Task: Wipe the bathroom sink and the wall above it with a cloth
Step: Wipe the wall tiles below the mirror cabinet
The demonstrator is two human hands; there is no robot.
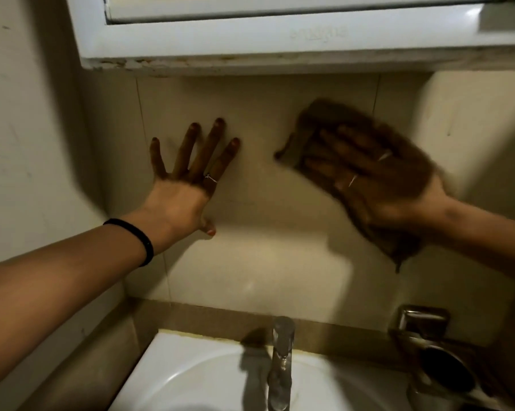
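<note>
My right hand [377, 176] presses a dark brown cloth [312, 126] flat against the beige tiled wall [268, 256], just under the cabinet; both are motion-blurred. A corner of the cloth hangs down below my wrist. My left hand [188, 179] lies flat on the wall to the left, fingers spread, holding nothing, with a black band on the wrist. The white sink [191, 372] sits at the bottom, with a chrome tap [281, 360] at its back edge.
A white mirror cabinet [280, 40] with a stained underside overhangs the wall at the top. A metal holder with a dark cup [443, 369] is fixed at the lower right. A side wall [28, 143] closes in the left.
</note>
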